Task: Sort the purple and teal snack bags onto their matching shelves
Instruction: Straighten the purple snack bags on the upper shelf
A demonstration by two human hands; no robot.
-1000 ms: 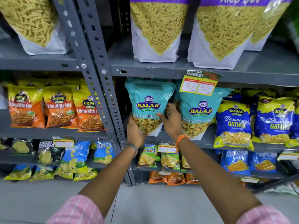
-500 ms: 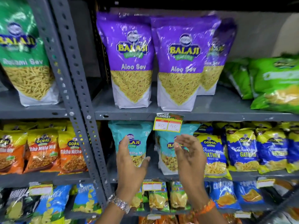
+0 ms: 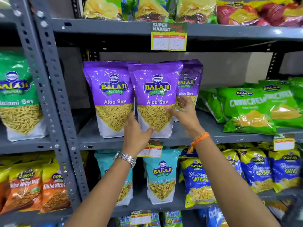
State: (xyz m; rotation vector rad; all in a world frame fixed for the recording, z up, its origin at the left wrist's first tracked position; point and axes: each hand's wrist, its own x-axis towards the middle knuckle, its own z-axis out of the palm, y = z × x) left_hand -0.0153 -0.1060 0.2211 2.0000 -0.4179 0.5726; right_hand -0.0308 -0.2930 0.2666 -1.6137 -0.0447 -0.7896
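Flanking middle purple bag [image 3: 155, 89], both hands open

Both arms are extended fwd/up. L hand [image 3: 134, 134] and R hand [image 3: 185, 112] are held open, fingers spread, palms facing inward.

green bags [image 3: 249, 110] right; blue bags [image 3: 199, 182] below; orange bags [image 3: 24, 189] lower-left
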